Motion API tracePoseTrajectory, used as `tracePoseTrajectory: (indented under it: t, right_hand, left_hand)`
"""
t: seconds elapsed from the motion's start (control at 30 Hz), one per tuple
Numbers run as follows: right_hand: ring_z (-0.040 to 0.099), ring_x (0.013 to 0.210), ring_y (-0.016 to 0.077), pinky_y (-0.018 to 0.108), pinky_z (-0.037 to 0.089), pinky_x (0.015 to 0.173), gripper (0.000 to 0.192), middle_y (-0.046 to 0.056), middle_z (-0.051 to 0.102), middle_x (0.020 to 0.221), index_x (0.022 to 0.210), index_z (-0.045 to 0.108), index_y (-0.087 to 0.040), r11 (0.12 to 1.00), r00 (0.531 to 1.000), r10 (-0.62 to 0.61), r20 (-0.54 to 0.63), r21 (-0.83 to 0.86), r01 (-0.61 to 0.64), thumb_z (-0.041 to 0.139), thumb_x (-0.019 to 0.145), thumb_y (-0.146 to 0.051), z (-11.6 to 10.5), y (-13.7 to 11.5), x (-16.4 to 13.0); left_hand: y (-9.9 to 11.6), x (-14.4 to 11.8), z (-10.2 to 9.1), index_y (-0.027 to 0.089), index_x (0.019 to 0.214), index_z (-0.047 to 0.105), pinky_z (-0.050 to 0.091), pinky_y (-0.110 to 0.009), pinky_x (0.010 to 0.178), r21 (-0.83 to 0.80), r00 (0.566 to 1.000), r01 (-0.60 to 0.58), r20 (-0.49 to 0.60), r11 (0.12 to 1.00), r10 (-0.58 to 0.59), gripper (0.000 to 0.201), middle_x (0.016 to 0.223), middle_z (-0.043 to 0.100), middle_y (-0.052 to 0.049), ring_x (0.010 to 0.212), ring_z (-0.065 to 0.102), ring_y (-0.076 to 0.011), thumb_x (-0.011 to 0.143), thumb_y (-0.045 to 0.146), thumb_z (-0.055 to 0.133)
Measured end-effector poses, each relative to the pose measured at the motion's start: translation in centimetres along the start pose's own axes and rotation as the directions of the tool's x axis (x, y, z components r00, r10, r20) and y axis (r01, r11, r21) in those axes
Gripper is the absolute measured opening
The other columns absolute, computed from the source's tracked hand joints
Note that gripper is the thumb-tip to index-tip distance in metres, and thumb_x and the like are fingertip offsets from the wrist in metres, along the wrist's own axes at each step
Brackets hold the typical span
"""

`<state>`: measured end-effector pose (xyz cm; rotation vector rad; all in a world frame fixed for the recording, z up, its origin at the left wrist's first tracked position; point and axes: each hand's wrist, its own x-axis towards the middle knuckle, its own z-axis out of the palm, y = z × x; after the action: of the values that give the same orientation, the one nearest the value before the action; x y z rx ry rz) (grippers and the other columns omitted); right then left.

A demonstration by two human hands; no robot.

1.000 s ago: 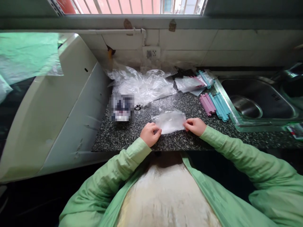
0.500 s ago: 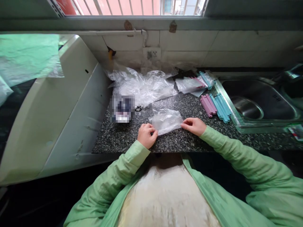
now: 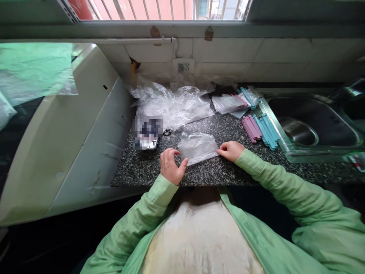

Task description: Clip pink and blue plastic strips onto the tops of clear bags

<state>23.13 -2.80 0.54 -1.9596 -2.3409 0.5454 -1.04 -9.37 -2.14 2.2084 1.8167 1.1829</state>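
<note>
- Sink [image 3: 288, 150], stainless steel, is set into the speckled desk [image 3: 228, 173] at the right; a round metal bowl [image 3: 298, 131] sits inside it.
- Small clear plastic bag [image 3: 197, 147] lies flat on the desk just in front of the person, between the two hands; what it contains cannot be told.
- Left hand [image 3: 170, 166] rests on the desk at the bag's left edge, fingers [image 3: 168, 154] spread and loosely open, the thumb touching the bag's near left corner; it grips nothing.
- Right hand [image 3: 231, 150] lies at the bag's right edge, fingers curled, their tips pinching or pressing the bag's right corner against the desk.
- Heap of crumpled clear plastic [image 3: 173, 104] lies against the tiled wall, behind the small bag and well apart from it.
- Flat stack of clear bags [image 3: 228, 102] lies right of the heap, near the sink's far corner, with one blue clip [image 3: 247, 97] on it.
- Loose sealing clips lie side by side just beside the sink's left rim: about four pink clips [image 3: 250, 127] and about five blue ones [image 3: 266, 130]; the exact count is uncertain.
- Blurred patch [image 3: 147, 131] covers an object left of the small bag.
- White appliance [image 3: 65, 129] stands at the desk's left end.
</note>
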Motion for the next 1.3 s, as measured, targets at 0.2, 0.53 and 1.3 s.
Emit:
tracePoseTrajectory:
  t: [0.2, 0.53, 1.3]
  right_hand:
    - [0.051, 0.053, 0.0120, 0.024, 0.034, 0.051, 0.021, 0.001, 0.059, 0.058, 0.066, 0.060, -0.020, 0.983, 0.940, -0.184, -0.286, -0.043, 0.180, 0.052, 0.075, -0.038, -0.5, 0.2, -0.5]
    - [0.048, 0.069, 0.0150, 0.025, 0.036, 0.063, 0.021, 0.005, 0.059, 0.070, 0.070, 0.060, -0.018, 0.772, 0.709, -0.632, -0.312, -0.337, 0.540, 0.045, 0.082, -0.027, 1.7, -0.2, 2.0]
    - [0.051, 0.077, 0.0169, 0.033, 0.044, 0.071, 0.014, 0.006, 0.059, 0.082, 0.072, 0.058, -0.021, 0.672, 0.592, -0.715, -0.372, -0.134, 0.728, 0.046, 0.079, -0.025, -5.2, 0.2, -0.1]
  left_hand:
    - [2.0, 1.3, 0.2, 0.018, 0.096, 0.056, 0.041, -0.035, 0.084, -0.053, 0.894, -0.426, 0.130, 0.903, 0.429, 0.021, 0.104, 0.054, -0.011, 0.098, 0.048, -0.0207, 0.080, 0.018, 0.044]
    - [0.5, 3.1, 2.8, 0.015, 0.098, 0.059, 0.044, -0.032, 0.067, 0.114, 0.847, -0.390, 0.434, 0.914, 0.307, 0.027, 0.086, 0.053, -0.010, 0.075, 0.051, -0.0201, 0.078, 0.028, 0.045]
    - [0.2, 3.6, 0.2, 0.017, 0.084, 0.062, 0.044, -0.034, 0.073, -0.129, 0.931, -0.313, 0.154, 0.941, 0.331, 0.021, 0.080, 0.062, -0.008, 0.077, 0.054, -0.0184, 0.079, 0.033, 0.048]
